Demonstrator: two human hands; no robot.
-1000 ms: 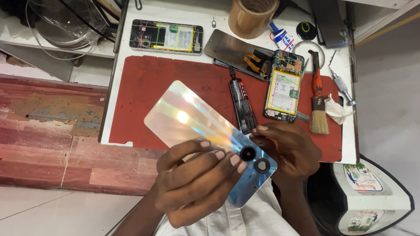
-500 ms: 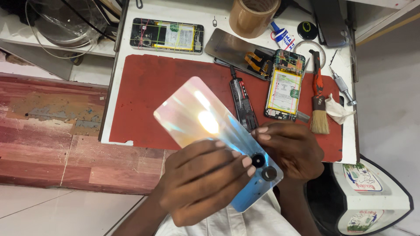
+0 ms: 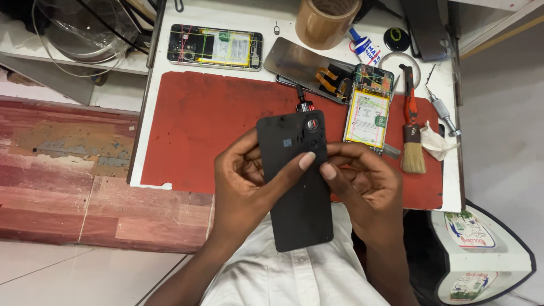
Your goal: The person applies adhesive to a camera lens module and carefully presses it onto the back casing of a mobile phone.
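Observation:
I hold a phone back cover (image 3: 297, 198) upright in front of my chest, its dark inner side facing me and the camera cut-out at the top. My left hand (image 3: 246, 181) grips its left edge, with the thumb pressed across the panel. My right hand (image 3: 362, 187) holds the right edge, thumb tip touching the panel near the left thumb. The cover hides part of a dark tool (image 3: 304, 105) lying on the red mat (image 3: 209, 124).
On the white table (image 3: 154, 102) lie an opened phone (image 3: 215, 47) at the back, a second opened phone (image 3: 368, 110) with a detached screen (image 3: 300, 62), a brush (image 3: 411, 141), a tape roll (image 3: 326, 20), a screwdriver (image 3: 441, 107) and a cloth (image 3: 436, 144).
The cover was tilted with its shiny iridescent outer side up; it has been flipped, the dark inner side now faces me, and both thumbs rest on it.

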